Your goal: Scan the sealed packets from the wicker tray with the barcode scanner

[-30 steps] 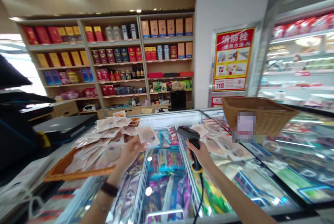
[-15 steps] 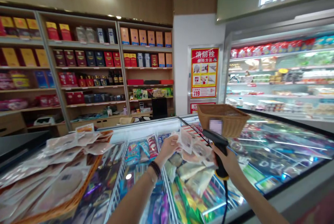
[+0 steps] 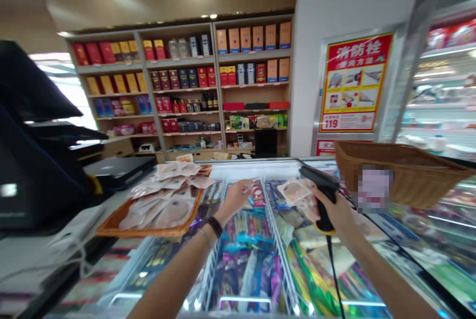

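Observation:
My right hand (image 3: 334, 212) grips a black-and-yellow handheld barcode scanner (image 3: 323, 187), its cord hanging down. Clear-wrapped packets with pale round contents (image 3: 295, 192) are beside the scanner and my right fingers; whether these fingers also hold them is unclear. My left hand (image 3: 238, 197) hovers over the freezer's middle section, fingers loosely bent and apart, with no packet visible in it. A red packet (image 3: 258, 194) lies just beyond it. To the left, an orange wicker tray (image 3: 148, 231) carries a pile of similar flat packets (image 3: 169, 205).
The chest freezer holds colourful packs (image 3: 247, 227) between white wire dividers (image 3: 277, 235). A brown wicker basket (image 3: 427, 175) stands on the right. Black checkout equipment (image 3: 33, 150) and a dark flat device (image 3: 121, 170) are on the left. Stocked shelves (image 3: 182, 61) line the back.
The view has turned left. My left hand has let go of the pale packets and moved away from them, leaving them by my right hand. The scanner stays in my right hand.

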Demonstrator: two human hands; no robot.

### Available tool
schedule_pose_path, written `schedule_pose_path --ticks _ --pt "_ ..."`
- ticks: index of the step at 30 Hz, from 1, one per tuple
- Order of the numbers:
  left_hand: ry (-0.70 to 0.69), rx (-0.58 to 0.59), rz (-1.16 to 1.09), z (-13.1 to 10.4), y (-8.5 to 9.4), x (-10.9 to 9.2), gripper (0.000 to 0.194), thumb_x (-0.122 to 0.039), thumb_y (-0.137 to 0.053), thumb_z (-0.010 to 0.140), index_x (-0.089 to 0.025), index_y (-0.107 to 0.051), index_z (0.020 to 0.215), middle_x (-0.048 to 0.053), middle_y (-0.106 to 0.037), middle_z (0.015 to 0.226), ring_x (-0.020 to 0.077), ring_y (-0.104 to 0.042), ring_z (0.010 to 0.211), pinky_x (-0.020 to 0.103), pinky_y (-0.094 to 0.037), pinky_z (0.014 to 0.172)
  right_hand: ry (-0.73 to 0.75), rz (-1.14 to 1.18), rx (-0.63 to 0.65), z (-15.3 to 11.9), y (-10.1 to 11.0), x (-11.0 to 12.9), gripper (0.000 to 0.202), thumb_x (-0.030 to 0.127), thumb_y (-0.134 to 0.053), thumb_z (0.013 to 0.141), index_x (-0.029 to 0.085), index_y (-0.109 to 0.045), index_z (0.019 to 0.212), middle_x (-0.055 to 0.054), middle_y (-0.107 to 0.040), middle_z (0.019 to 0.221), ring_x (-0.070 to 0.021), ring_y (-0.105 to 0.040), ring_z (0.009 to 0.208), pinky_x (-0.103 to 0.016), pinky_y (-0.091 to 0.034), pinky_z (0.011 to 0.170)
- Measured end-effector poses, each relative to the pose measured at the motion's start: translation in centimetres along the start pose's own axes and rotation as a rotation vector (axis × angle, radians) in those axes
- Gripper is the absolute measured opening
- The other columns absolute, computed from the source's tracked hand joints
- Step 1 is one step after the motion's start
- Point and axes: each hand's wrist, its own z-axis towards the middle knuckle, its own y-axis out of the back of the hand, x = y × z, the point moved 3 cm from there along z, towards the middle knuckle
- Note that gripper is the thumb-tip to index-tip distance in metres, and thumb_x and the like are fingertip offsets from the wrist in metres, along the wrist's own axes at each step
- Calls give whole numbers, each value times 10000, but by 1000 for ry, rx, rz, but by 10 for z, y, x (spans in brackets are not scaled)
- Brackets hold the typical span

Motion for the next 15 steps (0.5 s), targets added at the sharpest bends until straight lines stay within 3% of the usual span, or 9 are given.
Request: schedule_pose_path --ticks 5,8,12,15 --pt "9 -309 74 -29 122 9 221 -141 -761 740 -199 -783 952 113 -785 1026 244 -713 910 381 -553 946 -44 171 167 -7 -84 10 549 691 -854 650 200 -613 693 -1 -592 519 -133 -508 388 -268 -420 366" --pt "39 -468 122 -52 181 18 198 -139 -778 728 -200 -776 916 103 -777 994 239 -704 911 363 -551 931 -41 211 290 -22 -135 15 552 711 -832 666 207 -612 708 3 -585 517 -137 -501 393 -278 -418 372" --pt "275 -595 56 -80 233 43 124 -272 -802 759 -177 -726 780 71 -741 756 200 -691 723 301 -569 738 -9 188 457 -49 -191 16 527 703 -775 739 224 -580 638 0 -573 492 -140 -499 400 -292 -435 422" --pt "496 -572 -220 -94 247 64 253 -375 -793 808 -161 -671 751 64 -699 636 173 -671 590 276 -563 631 -20 177 560 -71 -217 12 525 704 -745 765 234 -563 619 6 -557 468 -141 -492 392 -290 -426 425"
